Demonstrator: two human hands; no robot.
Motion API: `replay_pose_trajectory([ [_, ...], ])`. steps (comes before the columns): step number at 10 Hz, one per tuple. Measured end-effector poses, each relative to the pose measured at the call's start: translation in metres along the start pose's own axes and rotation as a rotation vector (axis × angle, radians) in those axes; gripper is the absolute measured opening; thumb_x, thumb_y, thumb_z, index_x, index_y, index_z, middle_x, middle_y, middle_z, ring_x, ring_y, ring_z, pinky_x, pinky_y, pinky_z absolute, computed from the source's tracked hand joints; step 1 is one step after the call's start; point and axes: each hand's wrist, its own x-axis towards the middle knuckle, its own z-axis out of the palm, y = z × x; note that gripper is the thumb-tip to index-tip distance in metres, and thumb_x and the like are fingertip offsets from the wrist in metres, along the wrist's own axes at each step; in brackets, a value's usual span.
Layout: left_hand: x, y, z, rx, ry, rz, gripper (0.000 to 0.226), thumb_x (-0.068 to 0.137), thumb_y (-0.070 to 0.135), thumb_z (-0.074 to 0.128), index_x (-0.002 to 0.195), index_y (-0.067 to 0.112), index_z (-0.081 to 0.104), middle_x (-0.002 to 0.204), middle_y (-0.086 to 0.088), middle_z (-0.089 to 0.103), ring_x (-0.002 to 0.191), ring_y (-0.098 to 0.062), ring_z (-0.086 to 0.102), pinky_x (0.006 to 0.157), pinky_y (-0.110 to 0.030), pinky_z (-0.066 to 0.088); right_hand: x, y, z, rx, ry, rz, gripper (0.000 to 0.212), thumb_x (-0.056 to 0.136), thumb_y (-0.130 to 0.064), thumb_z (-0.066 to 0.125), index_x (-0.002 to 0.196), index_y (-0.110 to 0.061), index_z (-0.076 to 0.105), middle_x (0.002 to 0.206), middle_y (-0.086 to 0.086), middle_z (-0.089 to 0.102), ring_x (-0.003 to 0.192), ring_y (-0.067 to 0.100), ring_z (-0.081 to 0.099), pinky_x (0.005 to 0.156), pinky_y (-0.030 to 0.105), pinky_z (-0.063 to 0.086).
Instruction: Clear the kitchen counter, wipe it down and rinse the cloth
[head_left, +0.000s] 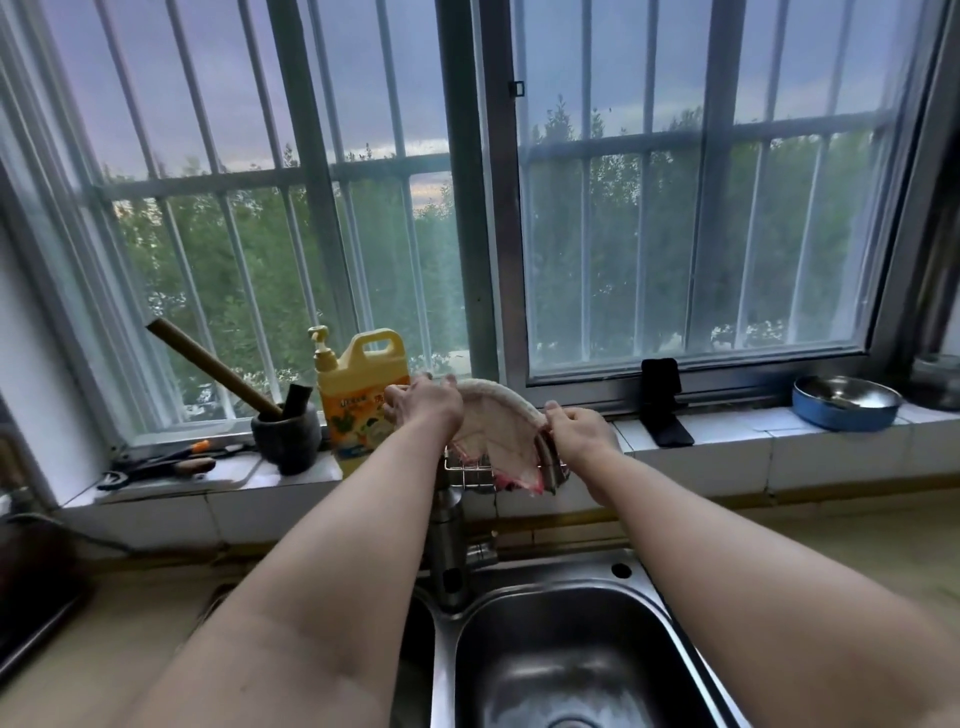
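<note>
Above the sink, at the tiled windowsill, I have both hands on the cloth. The left grip grasps its upper left edge and the right grip pinches its right end. The cloth hangs stretched between them over a wire rack, just beside the yellow detergent bottle.

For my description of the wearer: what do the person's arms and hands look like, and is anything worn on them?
Both arms are bare up to the frame's edge: no sleeve on the left forearm or the right forearm. The left hand and right hand wear no gloves. No watch or bracelet shows at either wrist. Rings are too small to tell.
</note>
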Motion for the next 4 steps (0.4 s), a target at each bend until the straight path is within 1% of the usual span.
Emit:
replay_pose_trajectory([
  [1,-0.005,-0.012,-0.008,0.040,0.054,-0.034,0.044,0.100,0.029,0.041,0.140,0.010,0.040,0.147,-0.017,0.029,0.136,-0.035,0.030,0.114,-0.047,0.028,-0.009,0.002,-0.001,-0.072,0.125,0.043,0.039,0.100,-0.036,0.037,0.104,-0.013,0.069,0.112,0.012,0.067,0.104,0.032,0.058,0.081,0.032,0.042],
  [2,-0.011,-0.022,-0.018,0.082,0.078,-0.023,0.036,0.093,0.020,0.056,0.127,0.007,0.052,0.129,-0.015,0.054,0.116,-0.032,0.053,0.095,-0.037,0.045,-0.019,0.003,-0.005,-0.118,0.187,0.081,0.034,0.099,-0.027,0.038,0.112,-0.013,0.066,0.118,0.011,0.065,0.110,0.032,0.057,0.090,0.033,0.044],
  [3,-0.021,-0.031,-0.029,0.176,0.063,-0.016,0.027,0.090,0.018,0.062,0.115,0.007,0.061,0.114,-0.013,0.064,0.101,-0.029,0.060,0.076,-0.031,0.044,-0.027,0.007,-0.005,-0.138,0.223,0.119,0.026,0.093,-0.019,0.045,0.113,-0.014,0.062,0.120,0.010,0.063,0.112,0.031,0.057,0.092,0.033,0.045],
  [4,-0.034,-0.040,-0.036,0.260,0.008,-0.005,0.013,0.088,0.015,0.063,0.099,0.009,0.062,0.105,-0.012,0.065,0.096,-0.029,0.062,0.077,-0.033,0.050,-0.043,0.013,-0.004,-0.200,0.227,0.141,0.026,0.088,-0.018,0.052,0.113,-0.012,0.056,0.119,0.011,0.062,0.110,0.031,0.058,0.090,0.033,0.046],
])
